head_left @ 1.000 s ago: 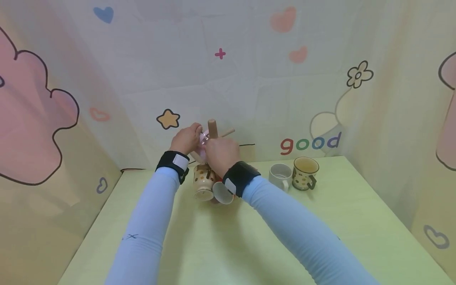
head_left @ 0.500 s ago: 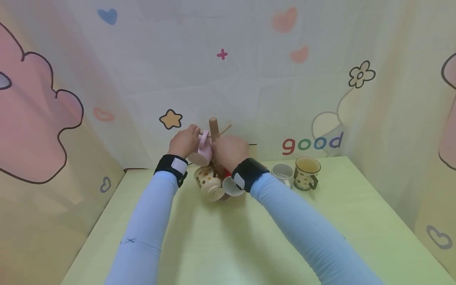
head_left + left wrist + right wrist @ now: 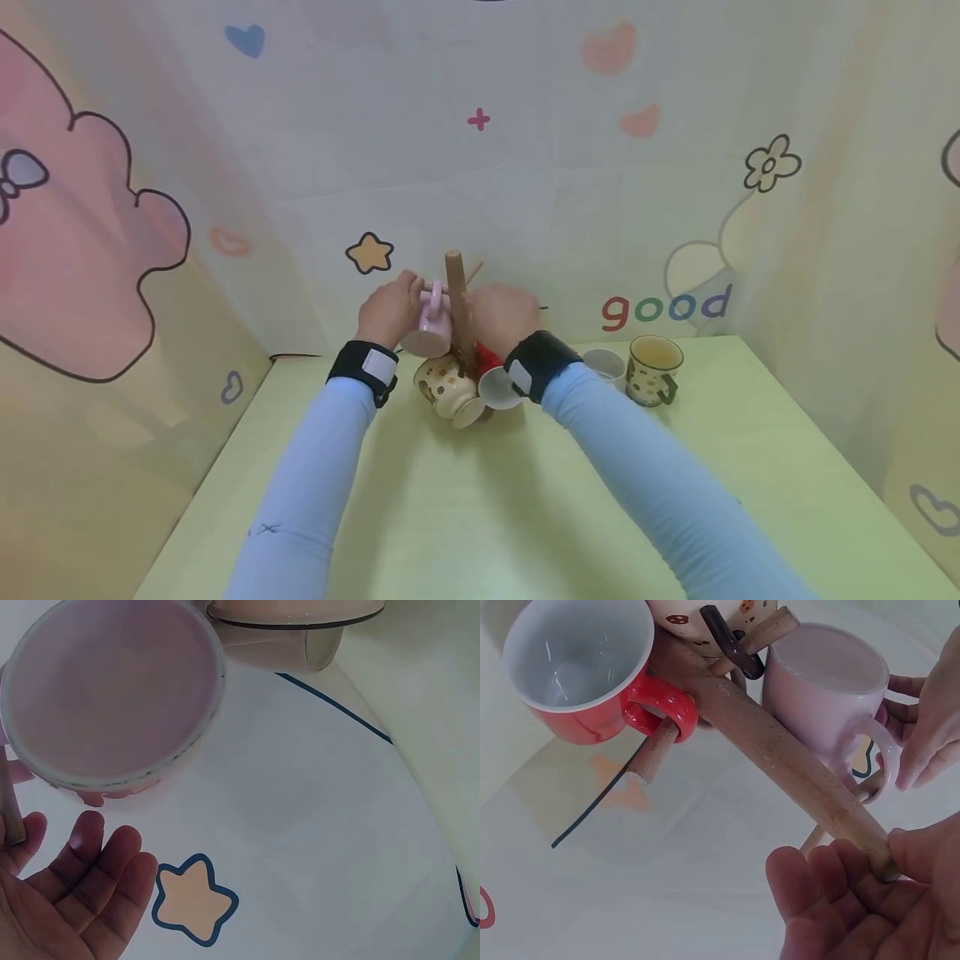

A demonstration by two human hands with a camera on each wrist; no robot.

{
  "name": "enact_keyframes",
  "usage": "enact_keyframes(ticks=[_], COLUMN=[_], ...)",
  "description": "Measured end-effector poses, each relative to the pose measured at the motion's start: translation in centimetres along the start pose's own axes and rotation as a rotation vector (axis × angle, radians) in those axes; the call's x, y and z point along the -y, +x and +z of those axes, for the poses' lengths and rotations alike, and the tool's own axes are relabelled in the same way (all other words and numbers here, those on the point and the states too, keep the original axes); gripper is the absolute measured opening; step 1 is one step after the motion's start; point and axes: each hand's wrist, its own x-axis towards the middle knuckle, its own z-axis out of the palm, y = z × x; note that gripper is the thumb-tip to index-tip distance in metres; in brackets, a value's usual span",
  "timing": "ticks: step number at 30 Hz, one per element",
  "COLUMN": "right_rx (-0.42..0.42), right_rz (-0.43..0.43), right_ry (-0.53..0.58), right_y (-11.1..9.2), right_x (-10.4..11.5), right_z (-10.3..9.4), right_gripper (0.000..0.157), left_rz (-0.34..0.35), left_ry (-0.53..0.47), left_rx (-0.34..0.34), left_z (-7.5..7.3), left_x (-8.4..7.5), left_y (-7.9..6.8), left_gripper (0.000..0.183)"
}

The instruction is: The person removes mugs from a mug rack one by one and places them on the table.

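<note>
A wooden mug tree stands at the back of the table. My right hand grips the top of its post, thumb and fingers round the wood in the right wrist view. A pink mug hangs by its handle on an upper left peg. My left hand is just left of this mug, its thumb side at the end of the peg and its other fingers loosely curled. Lower on the tree hang a cream patterned mug and a red mug with a white inside.
At the back right of the pale green table stand a white mug, partly behind my right wrist, and a patterned mug with a dark handle. A printed curtain hangs close behind the tree.
The mug tree has turned, its lower mugs swinging rightward. The pink mug has come into fuller view, hanging from its peg. My right hand has shifted right along with the post.
</note>
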Motion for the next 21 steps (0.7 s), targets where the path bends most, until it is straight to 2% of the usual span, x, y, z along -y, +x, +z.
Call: enact_keyframes(ticks=[7,10,16,21], right_rx=[-0.027,-0.033,-0.041,-0.028], right_rz=[0.046,0.051,0.036,0.012], right_ry=[0.019,0.038,0.054,0.058], right_y=[0.3,0.4,0.5,0.7], right_x=[-0.7,-1.1,-1.7,-2.2], right_z=[0.3,0.4,0.6,0.8], right_gripper=[0.032,0.032,0.020,0.026], left_rz=[-0.019,-0.025,-0.030,-0.021], left_ry=[0.006,0.016,0.070,0.096], left_rx=[-0.007,-0.015,-0.034,-0.057], left_z=[-0.1,0.0,0.1,0.2], left_x=[-0.1,-0.1,-0.3,-0.5], left_y=[-0.7,-1.0,-1.5,-1.9], left_gripper=[0.044,0.043,0.044,0.043])
